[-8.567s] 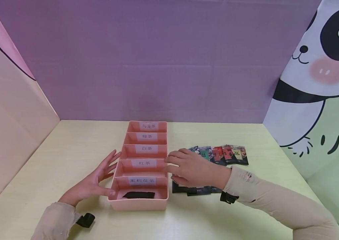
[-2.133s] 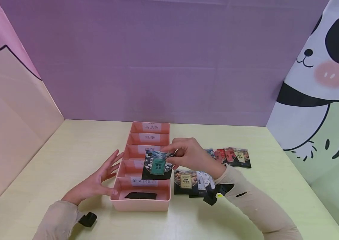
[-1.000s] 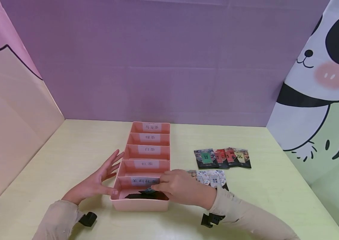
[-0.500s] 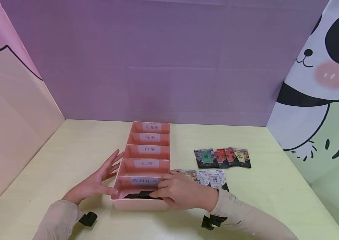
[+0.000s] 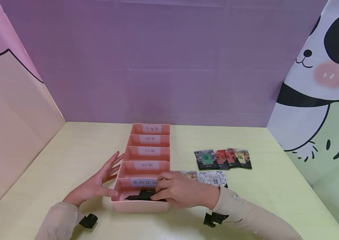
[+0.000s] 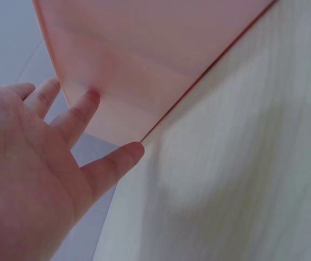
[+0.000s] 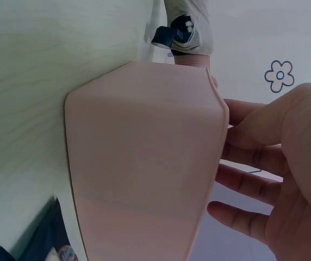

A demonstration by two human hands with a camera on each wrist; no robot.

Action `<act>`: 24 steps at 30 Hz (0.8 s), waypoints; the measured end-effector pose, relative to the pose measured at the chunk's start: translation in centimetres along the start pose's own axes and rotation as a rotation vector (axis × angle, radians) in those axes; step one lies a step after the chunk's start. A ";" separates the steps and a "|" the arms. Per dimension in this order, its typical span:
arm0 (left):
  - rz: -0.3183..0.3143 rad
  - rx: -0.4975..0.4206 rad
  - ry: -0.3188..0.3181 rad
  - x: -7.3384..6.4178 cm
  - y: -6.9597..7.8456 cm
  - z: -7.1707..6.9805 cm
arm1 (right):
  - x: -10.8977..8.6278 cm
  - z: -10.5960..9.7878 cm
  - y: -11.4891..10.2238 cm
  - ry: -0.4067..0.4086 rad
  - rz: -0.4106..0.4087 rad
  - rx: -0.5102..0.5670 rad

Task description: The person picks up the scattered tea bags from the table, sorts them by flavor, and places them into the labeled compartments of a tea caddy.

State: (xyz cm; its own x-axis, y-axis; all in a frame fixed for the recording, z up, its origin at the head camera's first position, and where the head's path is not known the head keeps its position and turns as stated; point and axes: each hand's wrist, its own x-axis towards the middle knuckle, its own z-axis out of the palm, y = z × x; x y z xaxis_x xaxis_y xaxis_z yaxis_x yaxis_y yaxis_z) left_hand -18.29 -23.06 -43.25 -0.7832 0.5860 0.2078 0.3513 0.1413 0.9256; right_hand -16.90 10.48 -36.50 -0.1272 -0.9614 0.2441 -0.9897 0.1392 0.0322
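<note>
A long pink divided box [image 5: 139, 208] stands on the table, each compartment with a white paper label. My left hand [image 5: 97, 183] is spread along the box's left side, its straight fingertips touching the wall in the left wrist view. My right hand [image 5: 181, 190] reaches over the right rim into the front compartment. Between its thumb and fingers it pinches a tea sachet [image 5: 147, 194], of which only the black part shows. Another black sachet [image 5: 133, 198] lies flat under it. The right wrist view shows the fingers bent over the rim, their tips hidden inside.
Right of the box, a back row of tea sachets holds a green-labelled one [image 5: 206, 159], two red-labelled ones and a pale-yellow-labelled one [image 5: 242, 157]. Nearer lies a white floral sachet [image 5: 215, 179] and others partly behind my right hand. A purple panel [image 5: 169, 66] stands behind the table.
My right hand has carried a teal-labelled sachet from the table into the front compartment, tilting it there; its label no longer shows. My left hand keeps its place at the box.
</note>
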 end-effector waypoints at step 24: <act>-0.014 -0.008 0.000 0.1 0.1 0.0 | -3.6 -3.9 6.1 -0.137 0.248 -0.025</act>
State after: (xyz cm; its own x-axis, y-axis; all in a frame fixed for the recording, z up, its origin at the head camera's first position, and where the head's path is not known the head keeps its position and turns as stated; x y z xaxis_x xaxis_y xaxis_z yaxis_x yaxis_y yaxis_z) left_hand -18.37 -22.99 -43.15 -0.7882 0.5837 0.1951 0.3362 0.1428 0.9309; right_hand -22.21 15.76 -33.37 -0.3745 -0.9201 0.1147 -0.9256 0.3783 0.0125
